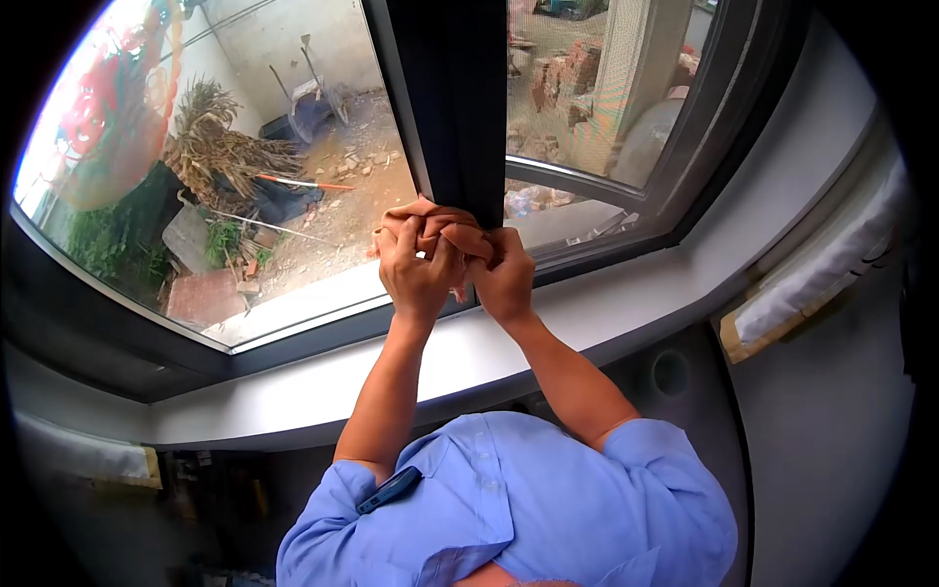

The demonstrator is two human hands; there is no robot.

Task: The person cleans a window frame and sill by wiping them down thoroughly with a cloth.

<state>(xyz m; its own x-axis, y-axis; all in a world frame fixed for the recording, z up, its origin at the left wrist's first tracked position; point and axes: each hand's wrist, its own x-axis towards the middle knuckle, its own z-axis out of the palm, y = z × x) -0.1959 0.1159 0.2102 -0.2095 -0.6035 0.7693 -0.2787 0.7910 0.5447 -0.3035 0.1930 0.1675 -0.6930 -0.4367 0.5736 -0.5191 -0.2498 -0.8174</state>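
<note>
At far left, a handcart (315, 110) is standing near a pale wall (256, 49); dried stalks (210, 152) and a striped pole (303, 183) are lying nearer. Green plants (108, 240) are growing farther left. At far right, bricks (569, 73) are lying beside a pillar (628, 83).

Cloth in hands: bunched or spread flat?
Bunched. The orange-brown cloth shows thick, overlapping folds gathered between the left hand and the right hand; no flat, spread-out area is visible.
</note>
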